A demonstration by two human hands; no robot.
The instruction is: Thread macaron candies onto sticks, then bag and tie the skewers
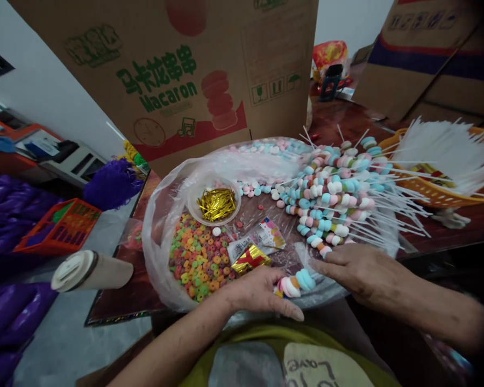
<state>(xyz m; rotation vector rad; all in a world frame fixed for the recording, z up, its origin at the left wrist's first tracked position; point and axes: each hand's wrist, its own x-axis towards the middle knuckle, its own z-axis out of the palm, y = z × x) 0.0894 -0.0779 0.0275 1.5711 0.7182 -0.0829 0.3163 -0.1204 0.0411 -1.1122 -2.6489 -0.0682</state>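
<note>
My left hand [255, 294] is closed around a candy skewer [295, 283] whose blue, white and pink pieces stick out past the fingers, near the tray's front edge. My right hand [357, 271] lies just to the right of it, fingers stretched toward the skewer's tip and resting on the plastic sheet. A heap of finished marshmallow skewers [331, 188] with white sticks lies behind the right hand. Colourful ring candies [197, 258] are piled left of my left hand. Small printed bags and a gold wrapper [250, 259] lie between them.
A small bowl of gold twist ties [215, 203] sits in the plastic-lined tray [157, 236]. A large "Macaron" cardboard box [177, 80] stands behind. An orange basket of white sticks [443, 161] is at the right. An orange crate [58, 226] and purple bags lie on the floor left.
</note>
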